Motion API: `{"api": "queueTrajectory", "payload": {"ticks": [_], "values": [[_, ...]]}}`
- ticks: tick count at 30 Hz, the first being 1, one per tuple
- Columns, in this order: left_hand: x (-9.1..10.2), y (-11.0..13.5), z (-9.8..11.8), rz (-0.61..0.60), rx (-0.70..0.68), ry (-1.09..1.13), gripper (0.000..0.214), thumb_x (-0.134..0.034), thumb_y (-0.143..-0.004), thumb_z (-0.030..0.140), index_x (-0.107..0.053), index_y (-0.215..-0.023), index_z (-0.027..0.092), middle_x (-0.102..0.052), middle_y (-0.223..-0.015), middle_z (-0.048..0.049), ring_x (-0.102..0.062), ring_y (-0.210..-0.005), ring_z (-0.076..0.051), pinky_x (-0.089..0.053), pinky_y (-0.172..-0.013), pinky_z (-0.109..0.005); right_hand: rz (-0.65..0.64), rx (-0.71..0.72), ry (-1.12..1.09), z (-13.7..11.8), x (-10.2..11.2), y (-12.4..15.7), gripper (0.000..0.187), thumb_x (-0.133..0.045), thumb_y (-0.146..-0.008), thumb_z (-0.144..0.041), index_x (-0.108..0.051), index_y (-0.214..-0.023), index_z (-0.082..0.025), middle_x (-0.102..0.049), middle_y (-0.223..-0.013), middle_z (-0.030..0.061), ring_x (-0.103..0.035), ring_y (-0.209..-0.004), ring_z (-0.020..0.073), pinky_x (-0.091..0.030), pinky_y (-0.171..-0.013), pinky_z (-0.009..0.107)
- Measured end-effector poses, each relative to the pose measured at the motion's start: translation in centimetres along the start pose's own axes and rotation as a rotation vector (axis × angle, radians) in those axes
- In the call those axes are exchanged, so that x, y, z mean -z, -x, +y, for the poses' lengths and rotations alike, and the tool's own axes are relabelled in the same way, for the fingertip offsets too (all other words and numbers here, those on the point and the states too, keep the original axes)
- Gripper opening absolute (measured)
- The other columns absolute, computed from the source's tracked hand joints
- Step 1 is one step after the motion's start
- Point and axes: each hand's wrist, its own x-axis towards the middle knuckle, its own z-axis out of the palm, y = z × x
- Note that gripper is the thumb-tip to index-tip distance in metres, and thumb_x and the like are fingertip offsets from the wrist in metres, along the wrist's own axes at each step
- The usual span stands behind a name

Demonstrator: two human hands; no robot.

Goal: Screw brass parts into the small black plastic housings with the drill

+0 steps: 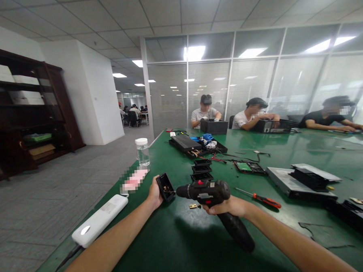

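Observation:
My left hand (155, 194) is closed around the side of a small black open box (165, 187), tilted so that its hollow side faces right. Some small brass-coloured parts show inside it. In my right hand (230, 207) is a black cordless drill (207, 191) with red details, gripped by its handle. The drill's bit points left, and its tip is at the box's opening; whether it touches a screw is too small to tell. Below the drill lies a small brass-coloured piece (193, 206) on the green table (151, 251).
Similar black boxes (202, 176) stand beyond the drill. An orange-handled screwdriver (267, 201), a green circuit board (245, 166) and metal casings (289, 183) lie rightward. A white power strip (100, 219) and a lidded jar (143, 152) line the left edge. Several people sit across the table.

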Motion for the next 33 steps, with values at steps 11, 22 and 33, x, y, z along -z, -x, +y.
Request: {"api": "queueTrajectory", "payload": {"ticks": [11, 22, 33], "values": [[-0.2, 0.2, 0.06, 0.011, -0.013, -0.01, 0.03, -0.051, -0.064, 0.046, -0.052, -0.067, 0.016, -0.054, -0.056, -0.0017, -0.054, -0.05, -0.018, -0.045, -0.054, -0.034, 0.021, -0.019, 0.012, 0.01, 0.1, 0.01, 0.024, -0.06, -0.071, -0.024, -0.055, -0.091, -0.011, -0.049, -0.08, 0.0024, -0.046, -0.074, 0.0121, -0.038, -0.071, 0.025], [-0.12, 0.0, -0.01, 0.003, -0.014, 0.003, 0.029, -0.051, -0.065, 0.045, -0.053, -0.068, 0.016, -0.055, -0.057, -0.0019, -0.055, -0.052, -0.018, -0.046, -0.054, -0.034, 0.02, -0.019, 0.029, -0.48, -0.09, -0.01, 0.025, -0.06, -0.07, -0.025, -0.056, -0.09, -0.012, -0.05, -0.08, 0.0024, -0.046, -0.073, 0.0126, -0.039, -0.071, 0.026], [-0.28, 0.31, 0.17, 0.014, 0.013, 0.02, 0.029, -0.05, -0.065, 0.045, -0.053, -0.067, 0.016, -0.053, -0.056, -0.0017, -0.054, -0.051, -0.017, -0.046, -0.054, -0.033, 0.018, -0.001, 0.009, -0.27, -0.1, -0.06, 0.026, -0.061, -0.07, -0.026, -0.056, -0.09, -0.011, -0.049, -0.079, 0.0026, -0.046, -0.073, 0.0123, -0.038, -0.07, 0.026]]}}
